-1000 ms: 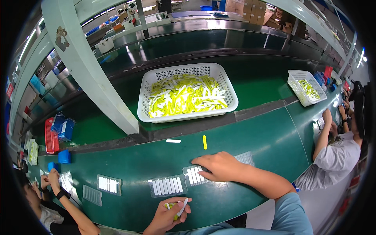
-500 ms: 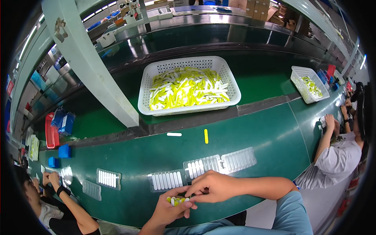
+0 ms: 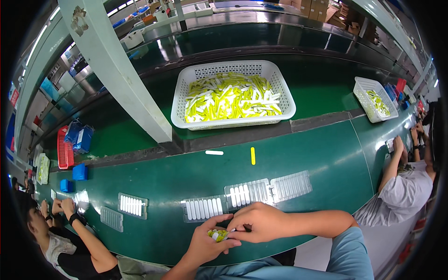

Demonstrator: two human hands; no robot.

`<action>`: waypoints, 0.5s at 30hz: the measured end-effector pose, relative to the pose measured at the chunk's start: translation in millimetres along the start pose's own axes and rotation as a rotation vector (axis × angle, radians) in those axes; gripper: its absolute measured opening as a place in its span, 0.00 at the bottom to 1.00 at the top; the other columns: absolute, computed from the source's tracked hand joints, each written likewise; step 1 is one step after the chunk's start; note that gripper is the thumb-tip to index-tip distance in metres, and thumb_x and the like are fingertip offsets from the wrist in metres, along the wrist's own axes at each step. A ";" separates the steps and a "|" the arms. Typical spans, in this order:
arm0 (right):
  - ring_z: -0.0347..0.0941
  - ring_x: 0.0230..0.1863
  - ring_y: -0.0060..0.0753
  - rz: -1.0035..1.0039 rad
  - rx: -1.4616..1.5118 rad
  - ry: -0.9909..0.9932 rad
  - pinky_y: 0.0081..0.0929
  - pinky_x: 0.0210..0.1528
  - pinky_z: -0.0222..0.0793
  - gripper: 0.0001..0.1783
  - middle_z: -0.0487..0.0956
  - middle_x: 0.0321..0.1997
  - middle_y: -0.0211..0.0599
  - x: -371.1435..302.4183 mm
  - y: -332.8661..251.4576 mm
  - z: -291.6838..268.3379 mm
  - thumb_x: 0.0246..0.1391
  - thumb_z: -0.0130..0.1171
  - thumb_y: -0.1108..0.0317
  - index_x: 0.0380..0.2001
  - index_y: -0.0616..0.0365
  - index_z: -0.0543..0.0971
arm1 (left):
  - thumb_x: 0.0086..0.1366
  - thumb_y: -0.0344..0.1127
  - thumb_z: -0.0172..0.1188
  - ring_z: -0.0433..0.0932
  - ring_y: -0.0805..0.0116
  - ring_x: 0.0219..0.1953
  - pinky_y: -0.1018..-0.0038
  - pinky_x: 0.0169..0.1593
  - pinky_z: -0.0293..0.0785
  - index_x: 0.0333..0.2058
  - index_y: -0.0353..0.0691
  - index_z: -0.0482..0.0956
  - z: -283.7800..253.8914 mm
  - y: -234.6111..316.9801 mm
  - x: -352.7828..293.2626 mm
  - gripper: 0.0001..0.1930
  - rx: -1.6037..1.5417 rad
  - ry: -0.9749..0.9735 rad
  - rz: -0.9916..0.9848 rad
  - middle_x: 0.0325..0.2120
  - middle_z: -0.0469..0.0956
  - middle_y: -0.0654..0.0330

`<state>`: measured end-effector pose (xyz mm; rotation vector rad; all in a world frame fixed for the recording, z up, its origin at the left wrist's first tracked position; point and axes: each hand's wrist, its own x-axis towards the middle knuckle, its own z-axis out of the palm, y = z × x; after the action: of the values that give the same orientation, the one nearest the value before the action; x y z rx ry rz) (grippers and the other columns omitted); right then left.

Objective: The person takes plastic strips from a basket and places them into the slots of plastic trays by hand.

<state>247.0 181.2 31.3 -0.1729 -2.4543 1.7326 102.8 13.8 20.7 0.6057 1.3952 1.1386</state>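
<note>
White perforated plastic basket (image 3: 181,91) at twelve o'clock holds flat yellow and white strips (image 3: 233,100); left hand (image 3: 204,241) clasps more; right hand (image 3: 259,223) adjoins, grip unclear.

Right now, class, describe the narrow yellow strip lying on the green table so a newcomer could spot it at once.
Start at the large white perforated plastic basket, then come nearer, past the dark border, onto the glossy green tabletop. There the narrow yellow strip points away from you, while its neighbour, a loose white strip to its left, lies crosswise.
</note>
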 end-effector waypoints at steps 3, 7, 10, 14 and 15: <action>0.76 0.22 0.38 -0.063 -0.115 0.055 0.35 0.25 0.70 0.06 0.76 0.20 0.30 -1.6 -0.7 1.7 0.52 0.68 0.65 0.32 0.53 0.85 | 0.54 0.27 0.77 0.79 0.78 0.25 0.81 0.28 0.74 0.60 0.33 0.72 -0.3 -1.8 0.2 0.35 0.048 0.018 0.008 0.32 0.85 0.57; 0.76 0.22 0.39 -0.047 -0.176 0.039 0.37 0.24 0.70 0.07 0.76 0.21 0.30 -2.6 -0.9 -5.2 0.52 0.69 0.63 0.29 0.53 0.84 | 0.61 0.26 0.71 0.81 0.77 0.25 0.82 0.25 0.72 0.58 0.32 0.74 -3.6 -9.0 -1.5 0.27 -0.080 0.000 0.120 0.34 0.86 0.54; 0.75 0.21 0.39 0.011 -0.132 0.068 0.38 0.23 0.69 0.08 0.76 0.20 0.30 -1.5 2.6 -6.8 0.53 0.69 0.63 0.28 0.54 0.83 | 0.68 0.28 0.64 0.82 0.75 0.24 0.83 0.21 0.67 0.53 0.30 0.76 -4.5 -5.4 -2.5 0.17 -0.185 0.016 0.121 0.36 0.86 0.50; 0.75 0.23 0.37 0.032 -0.141 0.040 0.35 0.24 0.69 0.08 0.75 0.22 0.30 -0.8 -1.2 -10.8 0.57 0.67 0.62 0.29 0.53 0.82 | 0.73 0.32 0.59 0.82 0.73 0.23 0.83 0.17 0.61 0.46 0.27 0.79 -5.2 -7.3 -3.3 0.12 -0.239 0.036 0.122 0.37 0.86 0.46; 0.74 0.24 0.34 -0.219 -0.328 0.096 0.33 0.25 0.68 0.08 0.73 0.23 0.29 0.3 1.3 -12.0 0.56 0.66 0.62 0.30 0.53 0.81 | 0.73 0.32 0.59 0.82 0.73 0.23 0.83 0.17 0.61 0.46 0.27 0.79 -6.9 -8.9 -2.9 0.12 -0.239 0.036 0.122 0.37 0.86 0.46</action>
<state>248.9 192.8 34.0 -0.0166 -2.5579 1.2032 99.0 5.8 13.0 0.5055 1.2419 1.3969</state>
